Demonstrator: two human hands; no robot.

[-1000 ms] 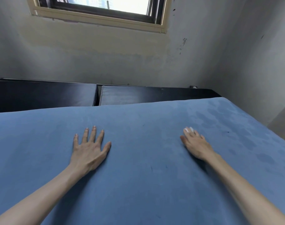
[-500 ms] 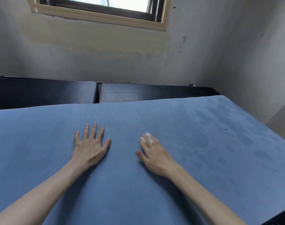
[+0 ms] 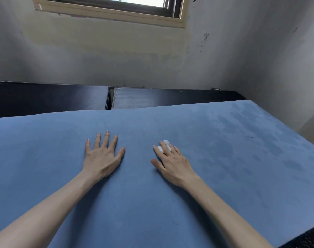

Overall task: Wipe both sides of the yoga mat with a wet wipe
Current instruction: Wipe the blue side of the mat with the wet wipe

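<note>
You find no text, label, brand, number or sign to read anywhere in this view: none on the yoga mat [image 3: 152, 203], none on the wall [image 3: 116, 56], none on the window frame [image 3: 109, 13].

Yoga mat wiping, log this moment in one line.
left hand flat on yoga mat | right hand presses wet wipe | damp patches right

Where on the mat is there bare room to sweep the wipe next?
Bare yoga mat lies left of the flat left hand, between both hands, and near between the forearms. The right hand presses the wet wipe; damp patches lie to its right.
</note>
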